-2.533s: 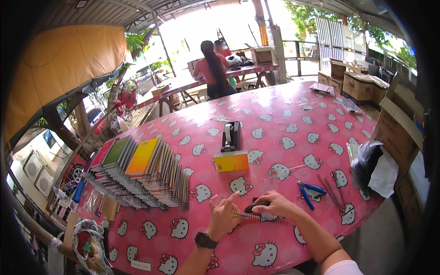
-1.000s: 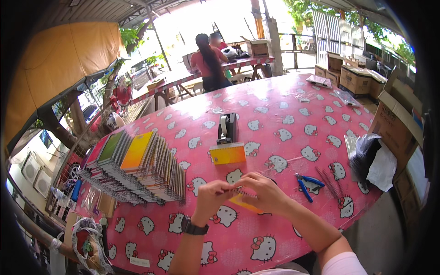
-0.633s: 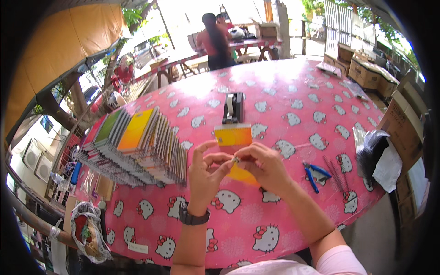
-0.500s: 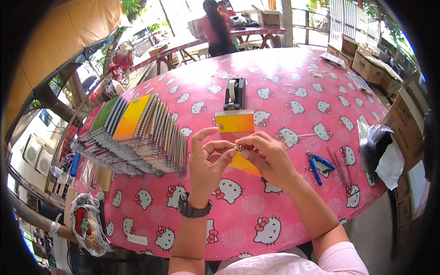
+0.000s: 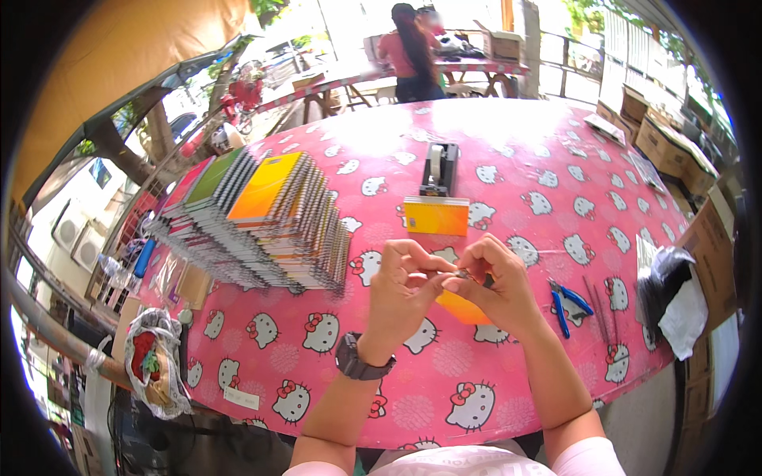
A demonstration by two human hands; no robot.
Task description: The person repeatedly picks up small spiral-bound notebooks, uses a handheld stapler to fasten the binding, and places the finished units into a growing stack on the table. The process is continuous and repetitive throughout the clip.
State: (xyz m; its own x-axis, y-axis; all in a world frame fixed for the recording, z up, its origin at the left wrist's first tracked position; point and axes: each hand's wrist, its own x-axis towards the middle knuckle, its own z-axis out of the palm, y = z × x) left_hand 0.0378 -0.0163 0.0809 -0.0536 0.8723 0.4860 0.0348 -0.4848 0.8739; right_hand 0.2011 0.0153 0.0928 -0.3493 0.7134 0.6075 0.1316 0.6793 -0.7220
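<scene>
My left hand (image 5: 401, 289) and my right hand (image 5: 496, 282) meet above the pink patterned tablecloth (image 5: 524, 159), fingertips pinched together on a small thin metal piece (image 5: 460, 274). An orange booklet (image 5: 463, 308) lies under my right hand, partly hidden by it. A second orange booklet (image 5: 436, 215) lies flat just beyond my hands. My left wrist carries a dark watch (image 5: 363, 366).
A fanned stack of spiral notebooks (image 5: 262, 222) fills the table's left. A black tape dispenser (image 5: 439, 168) stands past the booklet. Blue-handled pliers (image 5: 567, 300) and thin rods (image 5: 599, 305) lie right of my hands, a black-and-white bag (image 5: 675, 293) at the right edge. A person (image 5: 409, 51) stands at a far table.
My hands lifted from the table near the pliers and came together over the orange booklet, now pinching a small piece between them. The view has tilted down and closer.
</scene>
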